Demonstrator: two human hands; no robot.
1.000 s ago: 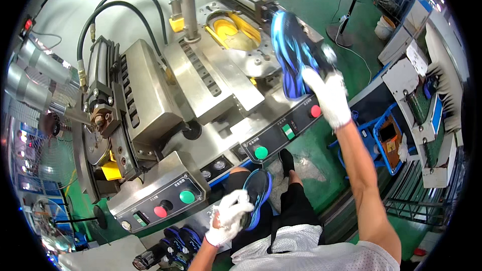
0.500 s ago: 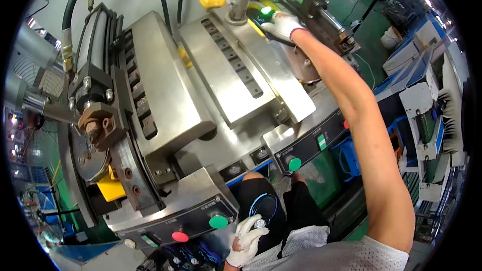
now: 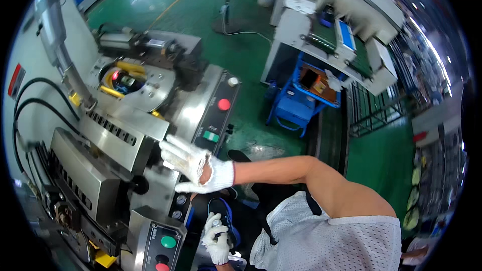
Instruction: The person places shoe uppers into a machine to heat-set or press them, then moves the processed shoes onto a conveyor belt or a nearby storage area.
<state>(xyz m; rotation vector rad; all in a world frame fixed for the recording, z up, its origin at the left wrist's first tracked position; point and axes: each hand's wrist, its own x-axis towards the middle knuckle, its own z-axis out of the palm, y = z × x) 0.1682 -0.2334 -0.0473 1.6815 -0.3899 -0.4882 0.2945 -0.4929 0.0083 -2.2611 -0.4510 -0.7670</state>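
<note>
Both my hands wear white knit gloves. My right hand (image 3: pixel 193 163) is open, palm and fingers stretched out, above the near edge of the metal machine (image 3: pixel 170 180); it holds nothing. Low in the view, my left hand (image 3: pixel 217 243) is closed around a dark shoe with a blue rim (image 3: pixel 232 223), held near my legs. A small round silver piece (image 3: pixel 216 223) shows among its fingers. At the machine's far end, a dark shoe-like piece (image 3: pixel 129 83) sits between yellow pads (image 3: pixel 131 66), with a red light on it.
Control panels carry a red button (image 3: pixel 224 104), a green button (image 3: pixel 168 242) and another red button (image 3: pixel 161 266). Beyond the aisle stand a blue cart (image 3: pixel 293 108) and a white machine with brushes (image 3: pixel 286 35). Black hoses (image 3: pixel 37 80) arch over the machine's left.
My right hand has come back from the far station toward me and opened. The view has turned right. The light there was green and is now red. My left hand still grips the shoe.
</note>
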